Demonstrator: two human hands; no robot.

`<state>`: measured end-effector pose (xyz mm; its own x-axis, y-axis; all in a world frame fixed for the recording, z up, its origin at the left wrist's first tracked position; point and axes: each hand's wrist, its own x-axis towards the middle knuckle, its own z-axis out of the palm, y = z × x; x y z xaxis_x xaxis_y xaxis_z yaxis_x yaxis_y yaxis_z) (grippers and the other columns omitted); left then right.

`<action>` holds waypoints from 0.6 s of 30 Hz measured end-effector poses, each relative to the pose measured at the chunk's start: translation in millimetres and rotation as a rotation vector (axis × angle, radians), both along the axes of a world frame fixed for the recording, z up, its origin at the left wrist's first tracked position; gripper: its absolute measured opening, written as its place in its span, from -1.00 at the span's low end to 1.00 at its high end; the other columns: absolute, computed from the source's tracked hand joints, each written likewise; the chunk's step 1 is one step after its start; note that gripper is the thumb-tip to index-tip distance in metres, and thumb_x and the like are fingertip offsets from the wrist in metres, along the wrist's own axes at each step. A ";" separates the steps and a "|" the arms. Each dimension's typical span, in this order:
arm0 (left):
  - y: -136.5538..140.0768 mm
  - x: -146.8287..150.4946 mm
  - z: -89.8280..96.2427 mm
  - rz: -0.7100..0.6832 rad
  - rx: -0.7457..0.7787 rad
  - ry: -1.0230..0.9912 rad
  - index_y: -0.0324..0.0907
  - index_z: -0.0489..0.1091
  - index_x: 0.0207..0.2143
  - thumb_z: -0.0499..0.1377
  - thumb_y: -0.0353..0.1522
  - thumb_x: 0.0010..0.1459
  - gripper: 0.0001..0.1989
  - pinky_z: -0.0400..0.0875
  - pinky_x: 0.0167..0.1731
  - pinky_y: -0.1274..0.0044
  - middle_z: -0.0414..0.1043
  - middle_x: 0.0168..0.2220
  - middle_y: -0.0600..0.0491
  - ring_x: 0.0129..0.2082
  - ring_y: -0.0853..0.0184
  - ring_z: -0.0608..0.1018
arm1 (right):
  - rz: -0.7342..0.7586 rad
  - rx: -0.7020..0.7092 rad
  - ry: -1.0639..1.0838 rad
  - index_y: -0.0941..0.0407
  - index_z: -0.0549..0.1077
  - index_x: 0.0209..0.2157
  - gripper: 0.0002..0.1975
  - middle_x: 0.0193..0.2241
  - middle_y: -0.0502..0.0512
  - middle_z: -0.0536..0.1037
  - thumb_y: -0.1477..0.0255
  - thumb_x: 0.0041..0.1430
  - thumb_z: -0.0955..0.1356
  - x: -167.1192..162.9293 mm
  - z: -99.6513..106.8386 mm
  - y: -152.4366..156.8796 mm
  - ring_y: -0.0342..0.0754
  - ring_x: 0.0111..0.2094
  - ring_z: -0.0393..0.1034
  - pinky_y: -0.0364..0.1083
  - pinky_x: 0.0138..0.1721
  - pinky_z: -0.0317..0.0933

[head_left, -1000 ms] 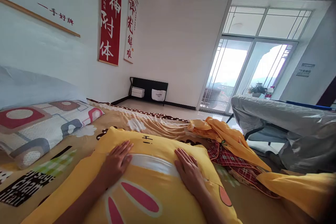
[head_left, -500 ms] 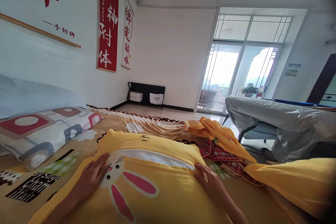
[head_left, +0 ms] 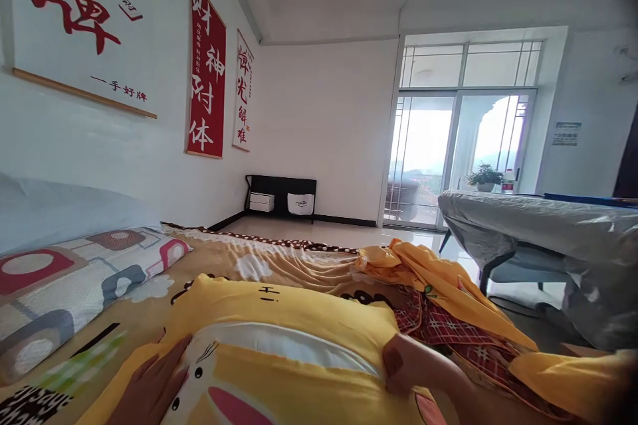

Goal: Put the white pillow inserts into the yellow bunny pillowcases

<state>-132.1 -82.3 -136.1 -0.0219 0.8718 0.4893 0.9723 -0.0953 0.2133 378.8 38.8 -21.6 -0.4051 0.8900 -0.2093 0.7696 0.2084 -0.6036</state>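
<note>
A yellow pillowcase (head_left: 323, 316) printed with a rabbit lies in front of me on the bed. Through the long slit across it shows a white inner pillow (head_left: 289, 342). Fingers stretched out, my left hand (head_left: 154, 382) lies flat on the case's left side, beside the rabbit's face. My right hand (head_left: 401, 360) is closed at the right end of the slit, gripping the pillowcase there; its fingertips are partly hidden. The lower part of the case runs out of view.
A patterned pillow (head_left: 90, 279) lies to the left. Crumpled orange cloth (head_left: 423, 272) and red plaid cloth (head_left: 448, 339) lie to the right, near another yellow fabric piece (head_left: 563, 378). Beyond the bed stand a plastic-covered table (head_left: 523, 216) and a chair (head_left: 528, 265).
My right hand has gone from resting with loose fingers to a closed grip at the slit's right end. The slit gapes wider, showing more white. The view has shifted upward.
</note>
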 end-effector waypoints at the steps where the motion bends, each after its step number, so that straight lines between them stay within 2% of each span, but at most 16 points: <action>1: 1.7 -0.9 2.5 0.011 0.001 0.016 -0.04 0.14 0.23 -0.19 -0.20 0.28 -0.49 0.30 0.12 0.34 0.19 0.22 0.13 0.18 0.29 0.33 | 0.010 -0.008 0.055 0.18 0.43 -0.63 -0.93 -0.66 -0.06 0.47 0.51 -0.33 0.39 4.4 -3.7 -0.1 -0.18 -0.58 0.32 -0.25 -0.57 0.13; 4: 7.1 9.0 27.5 0.091 0.024 0.089 -0.10 0.30 0.14 -0.14 -0.23 0.23 -0.51 0.43 -0.02 0.32 0.38 0.09 0.04 0.03 0.21 0.49 | 0.037 0.033 0.089 0.18 0.47 -0.55 -0.89 -0.59 -0.01 0.51 0.52 -0.27 0.35 14.0 -2.8 -5.0 -0.16 -0.53 0.35 -0.24 -0.51 0.16; 6: 9.4 36.2 56.5 0.078 0.123 0.170 -0.12 0.41 0.03 -0.09 -0.29 0.18 -0.56 0.44 -0.04 0.29 0.44 0.03 0.00 -0.01 0.15 0.51 | 0.043 0.080 0.026 0.18 0.48 -0.52 -0.85 -0.56 0.00 0.53 0.54 -0.26 0.32 16.1 2.8 -10.4 -0.16 -0.50 0.35 -0.23 -0.49 0.14; 7: 9.9 57.6 73.0 0.025 0.185 0.214 -0.13 0.43 0.01 -0.07 -0.34 0.15 -0.57 0.40 0.00 0.26 0.43 0.05 -0.01 0.03 0.13 0.49 | 0.046 0.110 -0.015 0.17 0.48 -0.51 -0.83 -0.54 0.00 0.53 0.55 -0.26 0.31 16.2 5.6 -13.4 -0.16 -0.49 0.35 -0.23 -0.48 0.13; 9: 9.9 112.8 105.5 -0.200 0.231 0.271 -0.10 0.37 0.06 -0.04 -0.43 0.12 -0.54 0.30 0.11 0.33 0.33 0.15 0.04 0.12 0.20 0.39 | 0.056 0.198 -0.102 0.15 0.49 -0.46 -0.77 -0.50 -0.01 0.52 0.57 -0.26 0.28 15.5 10.1 -19.7 -0.15 -0.44 0.34 -0.22 -0.44 0.11; 12: 12.1 201.3 140.8 -0.711 -0.009 0.354 -0.10 0.17 0.21 0.01 -0.46 0.13 -0.45 0.16 0.20 0.48 0.21 0.22 0.06 0.20 0.31 0.29 | 0.076 0.281 -0.170 0.12 0.48 -0.39 -0.72 -0.46 -0.03 0.51 0.56 -0.23 0.27 14.3 14.3 -27.5 -0.13 -0.36 0.32 -0.21 -0.38 0.09; 14: 16.6 244.9 149.5 -0.887 -0.137 0.364 -0.13 0.15 0.21 0.01 -0.35 0.22 -0.51 0.13 0.21 0.44 0.19 0.23 -0.01 0.21 0.27 0.28 | 0.093 0.260 -0.159 0.12 0.46 -0.38 -0.72 -0.48 -0.05 0.49 0.56 -0.23 0.26 13.3 16.1 -30.4 -0.15 -0.39 0.29 -0.21 -0.40 0.06; 15: 19.6 260.0 150.0 -0.920 -0.181 0.360 -0.15 0.19 0.18 0.00 -0.29 0.24 -0.55 0.16 0.18 0.41 0.25 0.20 -0.05 0.17 0.23 0.32 | 0.101 0.241 -0.147 0.13 0.45 -0.39 -0.73 -0.50 -0.06 0.48 0.57 -0.24 0.26 12.7 16.7 -31.1 -0.17 -0.42 0.27 -0.22 -0.42 0.05; 18: 31.3 284.9 145.9 -0.870 -0.241 0.337 -0.19 0.36 -0.06 -0.03 -0.21 0.26 -0.66 0.31 0.02 0.34 0.47 -0.07 -0.08 -0.05 0.18 0.48 | 0.106 0.217 -0.114 0.14 0.40 -0.46 -0.76 -0.55 -0.10 0.42 0.59 -0.28 0.25 10.3 18.1 -32.1 -0.20 -0.50 0.21 -0.23 -0.48 -0.01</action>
<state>152.9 -51.0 9.9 0.7885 0.5945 0.1578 0.5958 -0.8019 0.0438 389.1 6.7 -3.6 -0.4833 0.8728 -0.0676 0.7970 0.4067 -0.4465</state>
